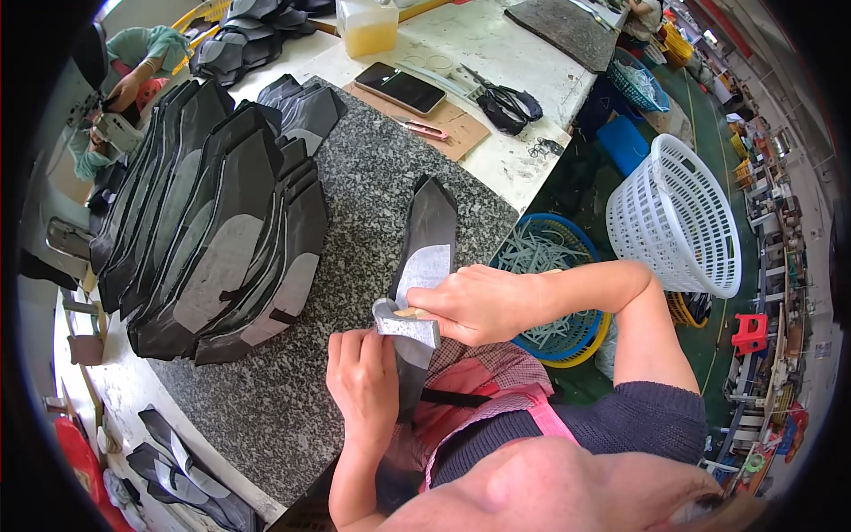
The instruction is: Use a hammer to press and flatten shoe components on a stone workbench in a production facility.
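Note:
A dark shoe-upper piece (428, 232) with a light grey patch lies along the near edge of the speckled stone slab (355, 191). My left hand (362, 383) is closed on its near end, fingertips bent against the material. My right hand (479, 303) grips a hammer (406, 326) by its short wooden handle, most of which the fingers hide. The metal hammer head sits over the piece, close beside my left fingertips. Whether it touches the material cannot be made out. To the left, a tall stack of similar upper pieces (213, 230) leans on the slab.
Beyond the slab are a phone (401, 89), a pink cutter (423, 129), scissors (503, 102) and a container of yellow liquid (367, 31). Baskets of scraps (550, 248) and a white basket (674, 217) stand right. A co-worker's hand (133, 89) shows at far left.

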`<action>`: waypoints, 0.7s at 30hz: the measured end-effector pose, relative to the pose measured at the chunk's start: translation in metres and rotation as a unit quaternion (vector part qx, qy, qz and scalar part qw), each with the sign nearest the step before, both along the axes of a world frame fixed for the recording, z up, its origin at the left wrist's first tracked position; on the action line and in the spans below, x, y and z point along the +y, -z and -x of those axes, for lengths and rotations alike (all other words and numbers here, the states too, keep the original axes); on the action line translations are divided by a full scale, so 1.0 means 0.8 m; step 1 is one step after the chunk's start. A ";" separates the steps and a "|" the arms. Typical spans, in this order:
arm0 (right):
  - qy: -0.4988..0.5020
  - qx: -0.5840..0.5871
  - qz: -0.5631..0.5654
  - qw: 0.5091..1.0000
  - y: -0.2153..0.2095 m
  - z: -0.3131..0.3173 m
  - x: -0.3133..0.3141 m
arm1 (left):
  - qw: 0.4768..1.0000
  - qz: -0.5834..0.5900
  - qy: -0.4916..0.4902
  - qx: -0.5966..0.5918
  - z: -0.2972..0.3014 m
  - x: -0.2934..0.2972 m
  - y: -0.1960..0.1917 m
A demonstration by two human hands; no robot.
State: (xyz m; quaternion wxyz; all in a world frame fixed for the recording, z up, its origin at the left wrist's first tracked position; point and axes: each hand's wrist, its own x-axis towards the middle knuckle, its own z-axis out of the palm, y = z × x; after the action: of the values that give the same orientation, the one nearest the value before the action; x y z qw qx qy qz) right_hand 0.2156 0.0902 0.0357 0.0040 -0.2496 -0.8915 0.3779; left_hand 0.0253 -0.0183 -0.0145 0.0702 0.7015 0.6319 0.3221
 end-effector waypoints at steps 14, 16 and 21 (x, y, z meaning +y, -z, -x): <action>0.076 0.127 0.043 0.988 -0.038 0.003 0.006 | 0.999 -0.011 0.044 0.016 0.012 -0.018 0.000; 0.054 0.156 -0.001 0.986 -0.039 0.001 0.001 | 0.996 -0.028 0.056 0.065 0.010 -0.018 0.001; -0.033 -0.021 0.036 0.999 -0.016 -0.002 0.007 | 0.989 -0.028 0.059 0.132 0.008 -0.017 0.001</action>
State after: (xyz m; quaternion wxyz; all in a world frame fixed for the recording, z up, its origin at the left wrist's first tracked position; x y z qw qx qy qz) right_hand 0.2174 0.0959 0.0485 -0.0358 -0.2282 -0.8850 0.4041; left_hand 0.0185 -0.0323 -0.0152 -0.0147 0.7754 0.5839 0.2400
